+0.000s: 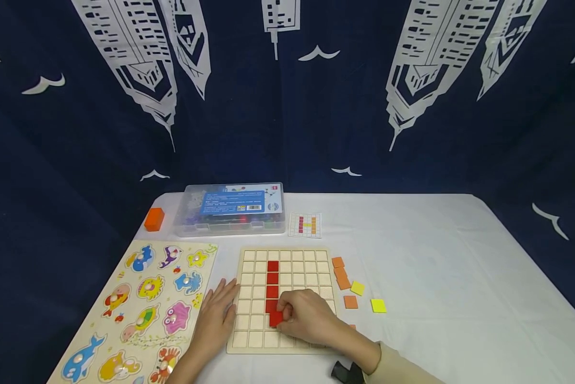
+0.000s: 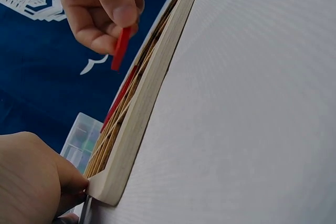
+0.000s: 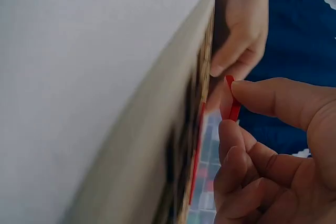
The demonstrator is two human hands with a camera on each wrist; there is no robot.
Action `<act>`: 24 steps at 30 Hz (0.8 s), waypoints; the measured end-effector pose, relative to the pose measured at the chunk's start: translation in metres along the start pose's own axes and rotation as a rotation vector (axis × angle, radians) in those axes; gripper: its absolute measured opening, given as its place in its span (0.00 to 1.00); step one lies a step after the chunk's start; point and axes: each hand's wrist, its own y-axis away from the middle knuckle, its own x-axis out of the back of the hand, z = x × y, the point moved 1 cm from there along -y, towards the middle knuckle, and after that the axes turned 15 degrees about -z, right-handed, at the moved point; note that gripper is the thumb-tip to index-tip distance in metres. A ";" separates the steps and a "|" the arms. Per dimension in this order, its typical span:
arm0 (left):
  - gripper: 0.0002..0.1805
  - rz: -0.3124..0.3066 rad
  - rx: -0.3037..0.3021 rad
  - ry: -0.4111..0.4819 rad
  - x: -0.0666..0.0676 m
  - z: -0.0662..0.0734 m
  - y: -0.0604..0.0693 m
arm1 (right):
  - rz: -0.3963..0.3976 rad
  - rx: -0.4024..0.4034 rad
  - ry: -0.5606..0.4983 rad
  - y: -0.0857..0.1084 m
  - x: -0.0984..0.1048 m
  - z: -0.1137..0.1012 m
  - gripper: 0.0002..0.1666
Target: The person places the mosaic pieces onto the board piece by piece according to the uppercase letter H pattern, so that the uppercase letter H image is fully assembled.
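Carefully, a right hand [image 1: 308, 317] pinches a red tile [image 1: 276, 319] between thumb and fingers just above a grid board [image 1: 263, 351], beneath a column of four red tiles [image 1: 272, 292] set in its squares. The left hand [image 1: 215, 314] touches the board's left edge, fingers extended and slightly parted.

An animal puzzle [image 1: 167, 296] crowds the left side, partly beneath the left forearm; a plastic box [image 1: 234, 221], an orange block [image 1: 154, 219] and a small card [image 1: 305, 225] (printed with red, yellow and orange squares) line the far side. Orange tiles [image 1: 351, 302] and yellow tiles [image 1: 378, 305] lie scattered just beyond the board's right edge, near the right arm.

Pale, wood-like and raised at its rim, the board has thin ridges around square cells; the held tile is flat, smooth and tilted. Beyond the yellow tiles, lightly creased white cloth [image 1: 441, 266] stretches wide to the right, up to a dark blue curtain [image 1: 335, 117].
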 end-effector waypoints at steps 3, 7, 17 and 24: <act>0.24 0.000 -0.001 0.000 0.000 0.001 0.000 | -0.006 0.000 0.013 -0.003 -0.003 -0.001 0.11; 0.24 0.004 -0.005 -0.004 0.001 0.002 0.001 | -0.006 0.002 0.007 -0.005 -0.005 0.000 0.11; 0.24 0.000 -0.003 0.002 0.001 0.003 0.001 | -0.046 -0.004 0.041 -0.010 -0.009 0.000 0.11; 0.24 0.017 -0.015 -0.012 0.001 0.002 0.001 | -0.035 0.004 0.041 -0.011 -0.010 0.001 0.12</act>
